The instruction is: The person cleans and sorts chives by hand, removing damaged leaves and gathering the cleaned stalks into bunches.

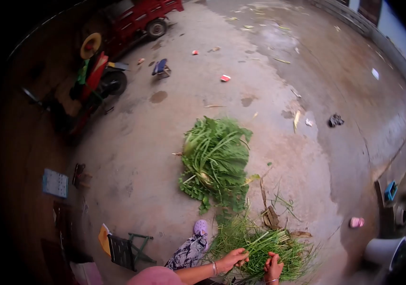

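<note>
At the bottom of the view my left hand [233,259], with bracelets at the wrist, is closed with thumb and fingers together around thin green stalks [259,243]. Just right of it my right hand [273,267] is curled in a pinch; whatever lies between its fingers is too small to make out. Both hands are over a loose pile of thin, grass-like greens [292,251] on the ground. Beyond that pile lies a large heap of leafy greens [219,156] with broad leaves and pale stems. Dry brown leaves [270,217] lie between the two.
My foot in a purple clog [200,227] is beside the pile. A folding stool [139,249] stands left, a white bucket [384,251] right, near a pink shoe [356,222]. Farther off are a small stool [161,69], a red motorbike [96,76] and a red cart [141,19].
</note>
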`<state>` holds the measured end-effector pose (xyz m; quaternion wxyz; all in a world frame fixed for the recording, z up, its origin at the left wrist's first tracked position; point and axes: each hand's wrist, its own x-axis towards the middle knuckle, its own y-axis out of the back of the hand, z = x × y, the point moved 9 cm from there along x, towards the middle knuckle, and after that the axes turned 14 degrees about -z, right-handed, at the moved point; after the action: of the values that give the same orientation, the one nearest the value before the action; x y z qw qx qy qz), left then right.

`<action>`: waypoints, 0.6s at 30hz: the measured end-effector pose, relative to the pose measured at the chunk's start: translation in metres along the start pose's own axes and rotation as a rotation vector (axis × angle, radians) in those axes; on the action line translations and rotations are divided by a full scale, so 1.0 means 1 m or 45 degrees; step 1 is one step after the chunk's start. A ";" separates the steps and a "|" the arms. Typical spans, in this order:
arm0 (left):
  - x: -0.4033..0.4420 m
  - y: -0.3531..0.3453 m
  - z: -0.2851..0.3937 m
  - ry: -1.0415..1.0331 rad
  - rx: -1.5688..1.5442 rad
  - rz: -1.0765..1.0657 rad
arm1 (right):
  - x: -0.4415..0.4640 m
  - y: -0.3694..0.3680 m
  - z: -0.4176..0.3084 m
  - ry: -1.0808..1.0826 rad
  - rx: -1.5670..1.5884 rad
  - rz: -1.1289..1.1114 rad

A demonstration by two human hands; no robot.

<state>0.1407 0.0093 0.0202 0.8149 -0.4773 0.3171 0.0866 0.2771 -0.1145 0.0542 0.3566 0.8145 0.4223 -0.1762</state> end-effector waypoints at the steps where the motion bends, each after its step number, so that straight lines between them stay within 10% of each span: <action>1: -0.017 -0.018 0.020 -0.043 0.004 -0.039 | 0.005 -0.004 -0.017 0.082 -0.054 -0.077; 3: -0.049 -0.029 0.051 -0.150 0.014 -0.050 | 0.006 -0.007 -0.084 0.192 -0.140 -0.174; 5: -0.080 -0.036 0.085 -0.238 0.041 -0.058 | 0.005 -0.018 -0.157 -0.017 1.139 -0.223; 18: -0.341 -0.022 0.290 -0.729 0.062 0.106 | -0.046 -0.138 -0.504 0.190 0.818 -0.708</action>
<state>0.0089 0.2948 0.3402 0.8782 -0.4004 0.0954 0.2437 0.1306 0.2812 0.3661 -0.0075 0.7500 0.5740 -0.3287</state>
